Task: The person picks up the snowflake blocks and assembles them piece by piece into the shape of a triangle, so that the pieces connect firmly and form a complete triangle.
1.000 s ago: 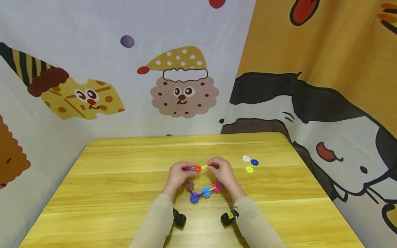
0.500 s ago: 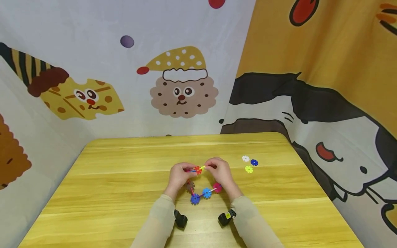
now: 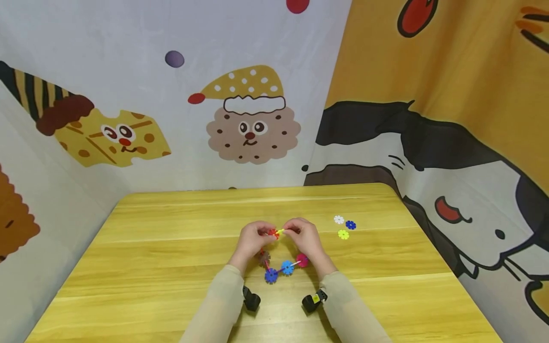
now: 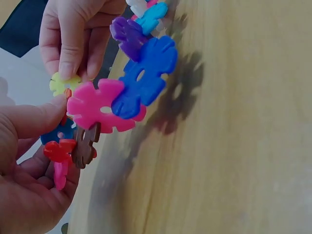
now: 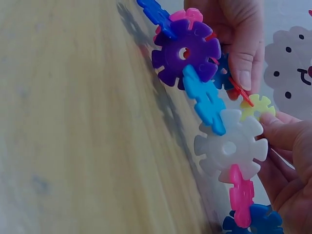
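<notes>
My left hand [image 3: 250,239] pinches the red interlocking flower disc [image 3: 273,234] near the end of a chain of slotted plastic discs. Between the thumb and fingers of my right hand [image 3: 305,236] is a yellow disc [image 5: 263,104], edge to edge with the red one. The chain hangs in a loop below both hands: a brown disc [image 4: 84,148], a pink disc [image 4: 87,105], a blue disc [image 4: 155,80], a purple disc [image 5: 168,57], a light-blue disc [image 5: 207,102] and a white disc [image 5: 213,148] follow one another. Fingers partly cover the red disc.
Three loose discs lie on the wooden table [image 3: 171,267] to the right: a white one [image 3: 339,219], a dark-blue one [image 3: 350,225] and a yellow-green one [image 3: 343,234]. A cartoon-printed curtain [image 3: 253,38] stands behind the table. Black wrist cameras hang under both sleeves.
My left hand has shifted a little right and its fingers now cover more of the red disc. The yellow disc has come closer to the red one. The hanging chain has swayed slightly right.
</notes>
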`<state>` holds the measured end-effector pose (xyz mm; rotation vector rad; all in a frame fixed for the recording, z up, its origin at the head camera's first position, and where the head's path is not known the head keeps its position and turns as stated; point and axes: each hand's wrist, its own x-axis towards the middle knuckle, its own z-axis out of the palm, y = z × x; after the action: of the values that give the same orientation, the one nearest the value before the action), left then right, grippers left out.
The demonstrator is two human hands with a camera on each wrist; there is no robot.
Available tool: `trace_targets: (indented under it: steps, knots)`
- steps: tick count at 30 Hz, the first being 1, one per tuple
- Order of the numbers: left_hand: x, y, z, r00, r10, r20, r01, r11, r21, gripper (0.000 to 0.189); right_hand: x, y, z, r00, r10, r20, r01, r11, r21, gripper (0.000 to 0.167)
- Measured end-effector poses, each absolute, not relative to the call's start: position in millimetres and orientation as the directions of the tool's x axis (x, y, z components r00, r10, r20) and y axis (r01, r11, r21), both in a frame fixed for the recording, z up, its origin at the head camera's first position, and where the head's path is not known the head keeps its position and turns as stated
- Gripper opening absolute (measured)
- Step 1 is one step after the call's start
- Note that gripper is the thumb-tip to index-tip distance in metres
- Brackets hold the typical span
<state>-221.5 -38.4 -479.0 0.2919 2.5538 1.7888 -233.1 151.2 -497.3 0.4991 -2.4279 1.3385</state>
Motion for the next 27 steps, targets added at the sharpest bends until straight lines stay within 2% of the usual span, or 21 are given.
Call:
trace_targets:
  steps: [6,15,20,27]
  knots:
    - [-221,-37,-480,-0.985,0.145,0.091,0.135,0.333,0.933,0.020,-233,152,-499,-0.879,-0.152,0.452,-0.460,0.518,-0.721,0.007]
    - [-224,-33,-478,-0.979,0.161,0.127,0.175,0.332,0.927,0.016,-232,154,-500,-0.856,-0.175,0.486,-0.509,0.452,-0.733,0.006]
    - [-224,-33,-479,-0.981,0.153,0.116,0.160,0.319,0.934,0.013,-230,177,-494,-0.909,-0.109,0.403,-0.405,0.463,-0.788,0.009]
    - [-224,-36,-480,-0.985,0.141,0.103,0.145,0.327,0.934,0.012,-229,244,-499,-0.948,0.054,0.315,-0.221,0.600,-0.769,0.014]
